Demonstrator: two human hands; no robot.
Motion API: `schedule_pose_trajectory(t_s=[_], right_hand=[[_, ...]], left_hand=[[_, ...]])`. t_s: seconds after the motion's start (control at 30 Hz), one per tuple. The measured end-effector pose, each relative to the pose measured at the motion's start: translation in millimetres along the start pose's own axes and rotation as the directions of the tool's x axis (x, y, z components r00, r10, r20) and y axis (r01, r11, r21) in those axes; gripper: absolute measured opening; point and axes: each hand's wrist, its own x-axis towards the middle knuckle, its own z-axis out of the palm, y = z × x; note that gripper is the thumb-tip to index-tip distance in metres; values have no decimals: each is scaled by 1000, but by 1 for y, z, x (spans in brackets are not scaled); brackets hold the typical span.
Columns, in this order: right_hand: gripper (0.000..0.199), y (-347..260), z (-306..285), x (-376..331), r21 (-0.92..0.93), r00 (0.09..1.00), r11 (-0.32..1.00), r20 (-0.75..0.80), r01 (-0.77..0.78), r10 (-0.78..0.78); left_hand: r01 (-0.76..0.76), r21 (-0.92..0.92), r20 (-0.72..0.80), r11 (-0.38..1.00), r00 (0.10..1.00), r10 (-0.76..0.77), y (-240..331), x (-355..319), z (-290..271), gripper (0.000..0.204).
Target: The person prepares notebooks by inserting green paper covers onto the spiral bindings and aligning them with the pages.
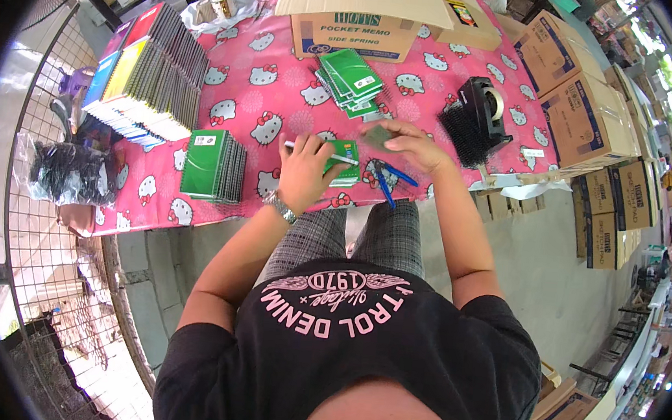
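My left hand (305, 166) rests on a green notebook (343, 176) near the table's front edge. Its fingers are bent around a slim white pen-like stick (343, 158), which lies across the notebook. Just to the right, my right hand (413, 147) pinches a small, flat, dark greenish piece (376, 137), blurred and raised above the table. Blue-handled pliers (390, 181) lie beside the notebook, below that hand. Behind both hands sits a loose pile of green spiral notebooks (349, 78). Left of my left hand stands a neat stack of green notebooks (205, 165).
A black tape dispenser (486, 111) stands at right beside a heap of black spiral coils (462, 135). Tall stacks of colored notebooks (151, 77) fill the left. An open carton (358, 34) is at the back. More cartons (576, 122) line the right on the pink tablecloth (267, 129).
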Motion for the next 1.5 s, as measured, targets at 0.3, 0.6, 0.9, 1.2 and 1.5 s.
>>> schedule_pose_trajectory(t_s=[0.3,0.6,0.9,1.2,1.5], right_hand=[[47,-40,43,-4,187,954,980,301,-67,8],[44,-33,34,7,-335,987,940,120,-60,105],[44,-48,46,21,-158,972,982,197,-101,131],[50,-28,36,41,-708,978,682,-60,-183,201],[70,72,4,-41,-847,724,129,-512,-516,-463]], left_hand=[[-107,-136,17,985,994,110,-4,13,-8,38],[-128,-148,41,981,990,135,-3,19,-13,37],[-71,-220,55,973,995,85,-30,28,-19,32],[43,-480,132,876,991,24,-44,29,-16,26],[286,-681,84,675,945,-316,-39,6,2,23]])
